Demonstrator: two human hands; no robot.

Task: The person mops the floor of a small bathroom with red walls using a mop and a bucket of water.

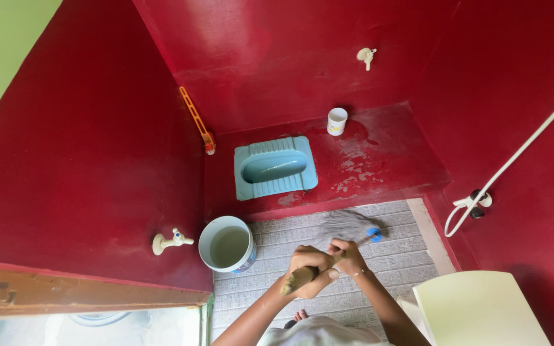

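A: Where does the mop handle (302, 277) sit against the two hands?

B: Both hold it. The left hand (309, 261) is wrapped tight around the wooden shaft close to its top end, fingers curled fully round. The right hand (349, 255) is closed on the same shaft just beyond it, toward two o'clock, so the two hands are touching or very nearly so.

A: And the long axis?

B: It runs from about seven o'clock, where the bare end pokes out below the left hand, up toward two o'clock, where the grey mop head (344, 225) spreads on the floor (392, 256). A blue collar (373, 234) marks where shaft meets strands, just past the right hand.

A: So which hand is nearer the head?

B: The right, clearly. The left is the rear hand, near the shaft's free end.

A: What lies around the mop head?

B: It rests on the pale ribbed floor, just below the red raised step (379, 160) that carries the blue squat pan (275, 166), which lies at eleven o'clock from the mop head. A white bucket (227, 244) of water stands at nine o'clock from the hands, near but apart. A white cup (336, 121) sits well off at twelve o'clock, by the back wall.

A: Anything close to the person's right?

B: A pale yellow panel (476, 307) at four o'clock; I cannot tell what it is.
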